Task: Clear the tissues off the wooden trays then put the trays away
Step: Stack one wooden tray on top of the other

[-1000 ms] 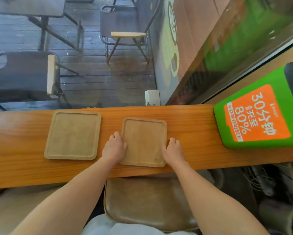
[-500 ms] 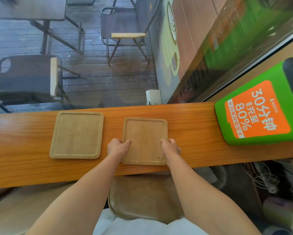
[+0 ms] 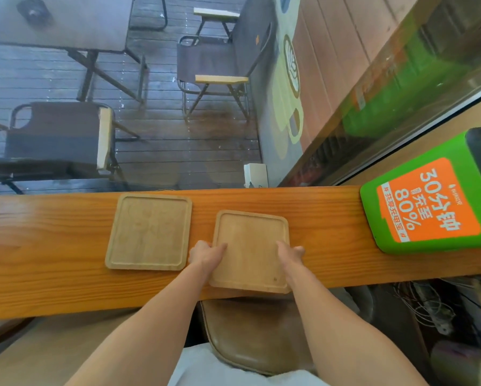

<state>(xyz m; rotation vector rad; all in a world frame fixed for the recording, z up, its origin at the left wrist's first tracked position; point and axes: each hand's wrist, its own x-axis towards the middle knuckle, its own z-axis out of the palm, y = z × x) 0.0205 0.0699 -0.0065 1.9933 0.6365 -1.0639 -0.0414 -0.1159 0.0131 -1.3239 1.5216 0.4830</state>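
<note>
Two square wooden trays are on the long wooden counter [image 3: 53, 240]; neither has a tissue on it. The right tray [image 3: 249, 246] is raised at its near edge and overhangs the counter's front. My left hand [image 3: 207, 253] grips its left rim with the thumb on top. My right hand [image 3: 291, 253] grips its right rim the same way. The left tray [image 3: 149, 232] lies flat on the counter, close beside the held one and untouched.
A green box with an orange label [image 3: 428, 201] sits on the counter at the right. A brown padded stool [image 3: 250, 332] stands under the counter in front of me. Beyond the window are outdoor chairs [image 3: 214, 59] and a table [image 3: 64, 23].
Both hands slid from resting beside the right tray to gripping its side rims. The tray has come up off the counter and toward me.
</note>
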